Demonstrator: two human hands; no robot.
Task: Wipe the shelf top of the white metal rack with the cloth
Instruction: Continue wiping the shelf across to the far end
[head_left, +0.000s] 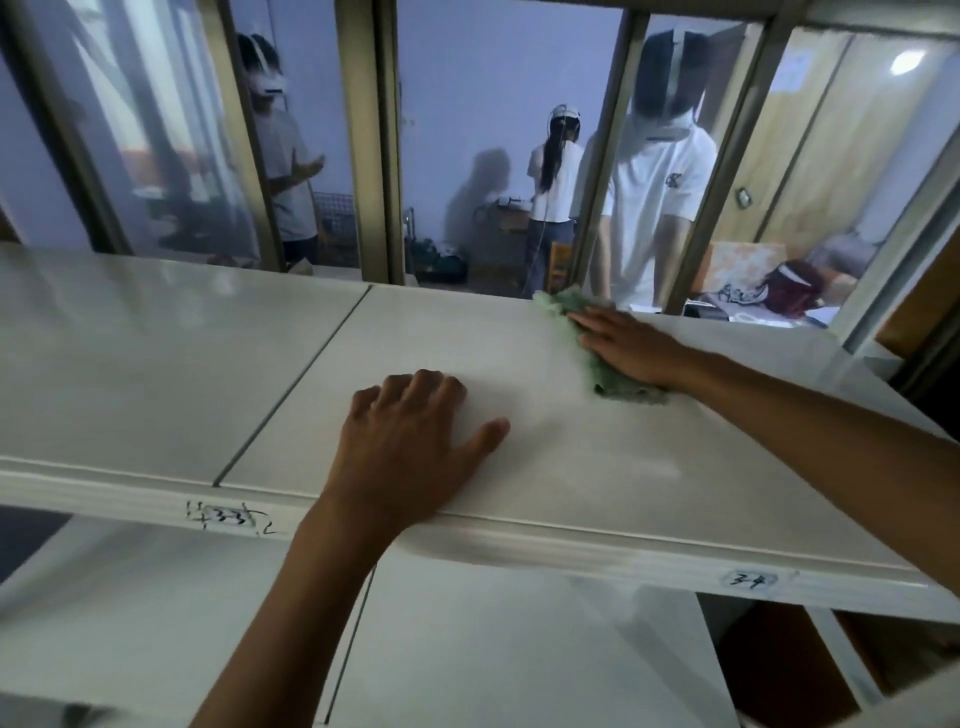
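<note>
So the wiping looks well underway but I wouldn't call it finished. The right hand (623, 348) is flat, fingers straight, pressing down on the green cloth (597, 364), which sits bunched under and ahead of the palm near the far edge of the shelf top (519, 467). The cloth pokes out past the fingertips toward the back edge and trails a bit behind the wrist side too.

The left hand (410, 447) holds nothing. It's resting palm-down on the shelf closer to the front lip, fingers a little bent at the tips and thumb splayed out toward the cloth hand, probably just bracing.

How much is done? Hard to say for sure. The stretch between the two hands has a faint hazy smear, which could be a damp trail or just glare. My guess is the panel under the hands is partly covered and the panel to the left of the left hand, past the dark seam (291, 384), hasn't been touched yet.

Room to move: lots of bare shelf to the left of both hands, nothing standing on it. Beyond the cloth hand's fingertips the shelf ends quick, and the rack posts (597, 182) rise just behind that edge, so a push forward could shove the cloth off the back. To the right of the cloth hand there's some open surface before the shelf runs out at another post. Front lip is right under the left wrist.
</note>
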